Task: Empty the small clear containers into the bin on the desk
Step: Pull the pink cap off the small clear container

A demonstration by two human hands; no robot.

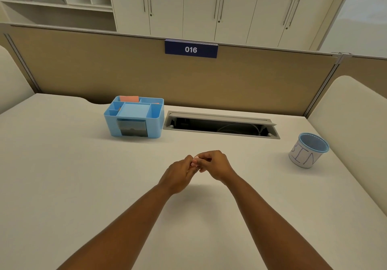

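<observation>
My left hand and my right hand meet above the middle of the desk, fingertips together around a small clear container that is mostly hidden by the fingers; only a pale, pinkish bit shows. The bin, a blue-rimmed cup wrapped in white paper marked "BIN", stands upright at the right of the desk, well apart from both hands. Its inside is not visible from here.
A blue desk organiser with small drawers and an orange pad stands at the back left. An open cable hatch lies in the desk behind the hands. A tan partition bounds the back; padded side panels flank the desk.
</observation>
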